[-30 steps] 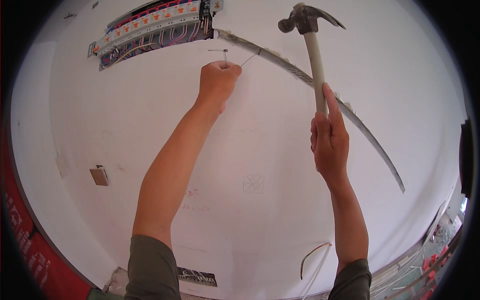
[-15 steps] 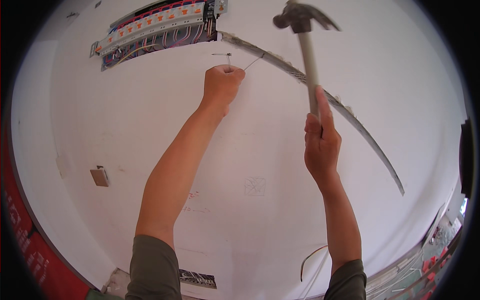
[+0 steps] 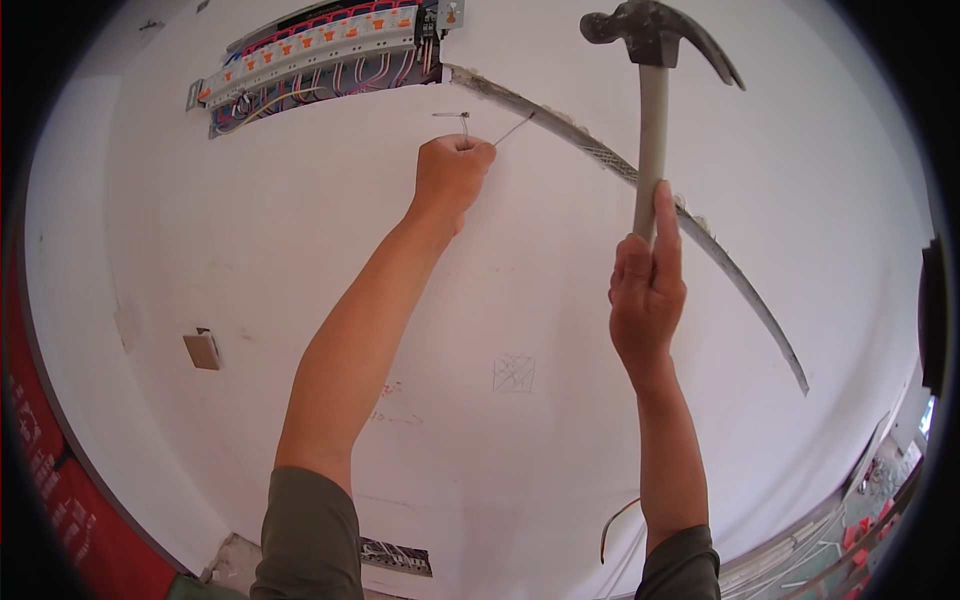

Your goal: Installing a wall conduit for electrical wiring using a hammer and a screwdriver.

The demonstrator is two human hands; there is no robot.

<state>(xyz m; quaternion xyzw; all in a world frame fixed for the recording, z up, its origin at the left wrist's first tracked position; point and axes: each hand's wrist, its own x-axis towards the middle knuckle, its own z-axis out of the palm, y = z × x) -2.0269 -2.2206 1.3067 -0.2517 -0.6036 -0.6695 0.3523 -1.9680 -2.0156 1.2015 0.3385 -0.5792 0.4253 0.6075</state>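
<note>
My left hand (image 3: 452,178) is raised to the white wall, closed in a pinch. From its fingertips a thin metal nail (image 3: 515,130) slants up right to the grey groove (image 3: 560,132) cut in the wall. Another thin piece with a dark head (image 3: 452,115) sticks out above the same fist; its lower part is hidden by the fingers. My right hand (image 3: 648,300) is wrapped round the light handle of a claw hammer (image 3: 652,140), index finger laid along it. The hammer stands upright, its dark head high, apart from the nail.
An open breaker box (image 3: 330,55) with coloured wires sits in the wall at upper left. Lower down are a square switch plate (image 3: 202,350) and a wall opening with wires (image 3: 397,556). A loose cable (image 3: 606,530) hangs low. Debris (image 3: 870,530) lies at lower right.
The hammer has moved right in my right hand and its head now shows sharper. My left hand keeps its pinch at the groove, and the view has shifted slightly.
</note>
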